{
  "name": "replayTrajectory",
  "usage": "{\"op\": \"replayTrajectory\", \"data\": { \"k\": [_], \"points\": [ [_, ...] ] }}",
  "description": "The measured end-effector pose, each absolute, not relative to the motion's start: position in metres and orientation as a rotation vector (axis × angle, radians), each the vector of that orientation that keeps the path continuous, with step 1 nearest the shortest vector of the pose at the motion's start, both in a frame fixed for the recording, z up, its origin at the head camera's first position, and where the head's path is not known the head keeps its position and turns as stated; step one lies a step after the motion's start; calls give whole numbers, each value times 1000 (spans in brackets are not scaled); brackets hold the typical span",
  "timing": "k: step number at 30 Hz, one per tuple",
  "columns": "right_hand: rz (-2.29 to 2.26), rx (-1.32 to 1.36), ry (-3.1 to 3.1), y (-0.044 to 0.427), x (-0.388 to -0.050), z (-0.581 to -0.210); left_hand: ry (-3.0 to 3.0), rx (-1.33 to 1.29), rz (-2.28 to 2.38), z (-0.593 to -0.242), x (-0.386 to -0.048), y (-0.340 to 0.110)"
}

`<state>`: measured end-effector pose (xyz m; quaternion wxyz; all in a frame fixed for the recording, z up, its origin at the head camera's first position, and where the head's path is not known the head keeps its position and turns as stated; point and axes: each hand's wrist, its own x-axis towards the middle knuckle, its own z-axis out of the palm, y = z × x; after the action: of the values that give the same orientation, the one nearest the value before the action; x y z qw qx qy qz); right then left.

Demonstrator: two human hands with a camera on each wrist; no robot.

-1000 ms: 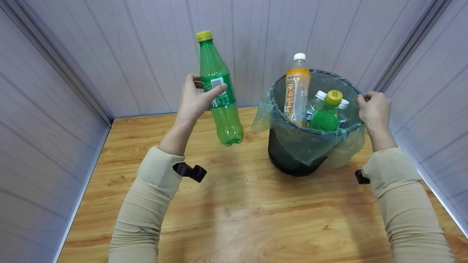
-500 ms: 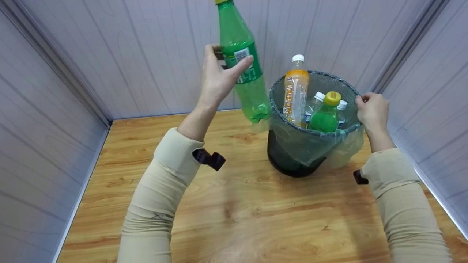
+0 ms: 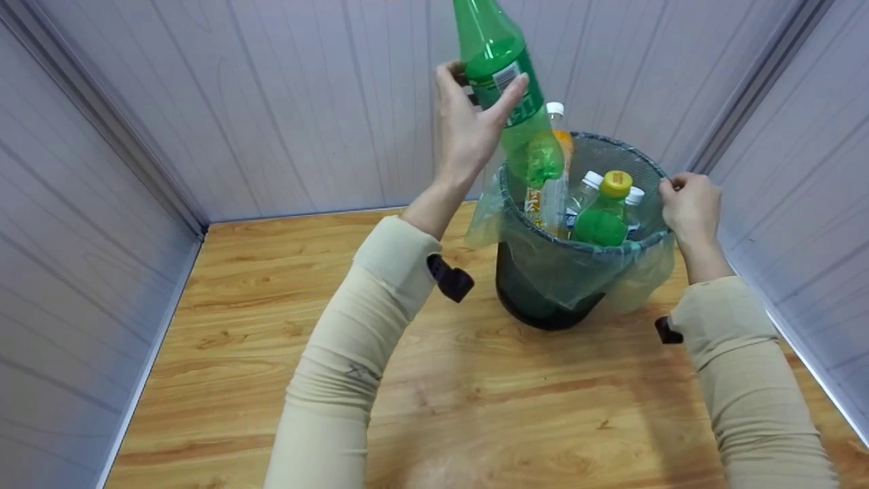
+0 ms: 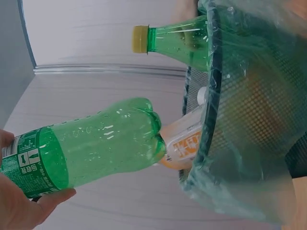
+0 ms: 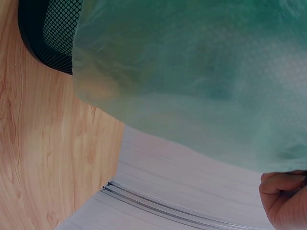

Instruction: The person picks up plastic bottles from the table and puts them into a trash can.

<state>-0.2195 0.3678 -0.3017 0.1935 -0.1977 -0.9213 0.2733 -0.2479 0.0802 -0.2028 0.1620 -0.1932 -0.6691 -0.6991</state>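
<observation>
A green plastic bottle (image 3: 493, 58) with a green label is gripped round its middle by my left hand (image 3: 472, 129). It tilts, its base above the left rim of a black mesh bin (image 3: 536, 299); its cap is out of the head view. My right hand (image 3: 692, 204) pinches the bin's right rim, where a translucent green bag (image 3: 557, 268) folds over. Inside the bin stand a second green bottle (image 3: 601, 221) with a yellow cap, an orange-labelled bottle (image 4: 184, 139) partly hidden behind the held one, and two white-capped bottles (image 3: 587, 190).
The bin stands on a wood-grain floor (image 3: 271, 326). Pale panel walls rise behind (image 3: 326, 115), at the left (image 3: 75, 272) and at the right (image 3: 794, 197). The bag's loose edge hangs outside the bin.
My left hand has carried the green bottle rightward and upward, from left of the bin to over its left rim. The right hand keeps its place on the rim.
</observation>
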Motion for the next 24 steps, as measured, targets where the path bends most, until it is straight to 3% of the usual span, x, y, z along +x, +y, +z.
{"op": "replayTrajectory", "data": {
  "k": [24],
  "points": [
    [762,-550,-2602,366,-217,-300,-2124,-493,-2067,-231,-254,149]
  ]
}}
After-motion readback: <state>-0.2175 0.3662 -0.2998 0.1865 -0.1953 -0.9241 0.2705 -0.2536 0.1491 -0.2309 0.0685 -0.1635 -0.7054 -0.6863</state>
